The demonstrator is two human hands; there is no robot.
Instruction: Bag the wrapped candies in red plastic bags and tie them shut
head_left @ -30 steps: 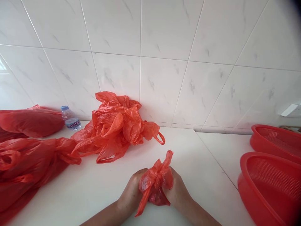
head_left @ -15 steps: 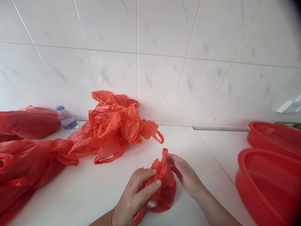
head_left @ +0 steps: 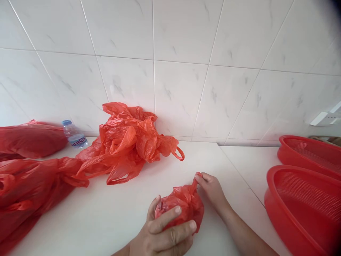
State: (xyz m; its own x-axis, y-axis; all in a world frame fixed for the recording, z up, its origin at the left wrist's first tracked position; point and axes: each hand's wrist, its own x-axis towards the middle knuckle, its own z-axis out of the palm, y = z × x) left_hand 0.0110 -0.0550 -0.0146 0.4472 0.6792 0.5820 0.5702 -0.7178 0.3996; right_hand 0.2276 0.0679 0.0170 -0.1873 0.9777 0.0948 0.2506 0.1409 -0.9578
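Note:
A small filled red plastic bag (head_left: 183, 201) is between my hands, just above or on the white table (head_left: 106, 220); I cannot tell which. My left hand (head_left: 170, 231) wraps round its near left side, fingers curved across the front. At the bag's upper right, my right hand (head_left: 213, 190) pinches its twisted top between thumb and finger. What the bag contains is hidden by the red plastic. Beyond it lies a crumpled heap of red plastic bags (head_left: 128, 142) against the tiled wall, one loop handle pointing toward my hands.
Two red plastic baskets (head_left: 287, 209) with mesh sides stand at the right. Larger filled red bags (head_left: 29, 188) lie along the left. A water bottle (head_left: 74, 135) with a blue cap stands near the wall (head_left: 181, 32). A seam crosses the tabletop on the right.
My right hand has moved from beside the bag to pinching its twisted top, which now leans right. My left hand has shifted further round the front, and the bag has turned.

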